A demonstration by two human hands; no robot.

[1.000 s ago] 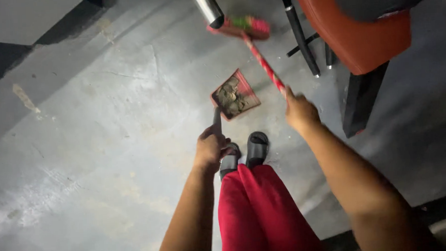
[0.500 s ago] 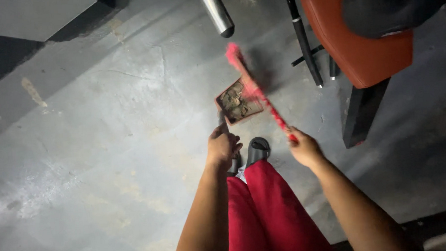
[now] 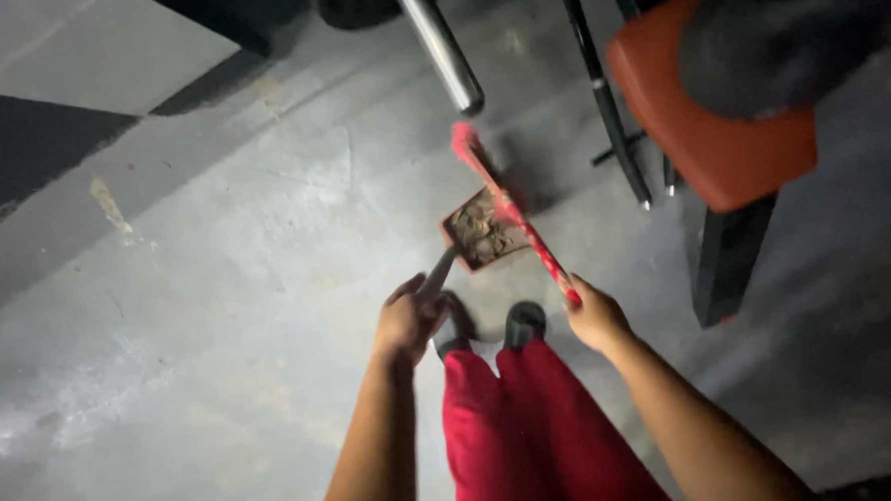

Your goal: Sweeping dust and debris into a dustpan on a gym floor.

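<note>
A dustpan (image 3: 482,231) filled with brownish debris is held low over the grey concrete floor (image 3: 217,291), its dark handle enclosed in the grip of the left hand (image 3: 409,320). A small red broom (image 3: 509,213) is clasped at its handle end by the right hand (image 3: 596,316), and its blurred bristles are seen just beyond the pan's far edge. Red trousers (image 3: 534,437) and dark shoes (image 3: 522,324) are seen below the hands. An orange chair (image 3: 711,129) with black legs is placed to the right, and a metal tube (image 3: 439,45) is seen above.
</note>
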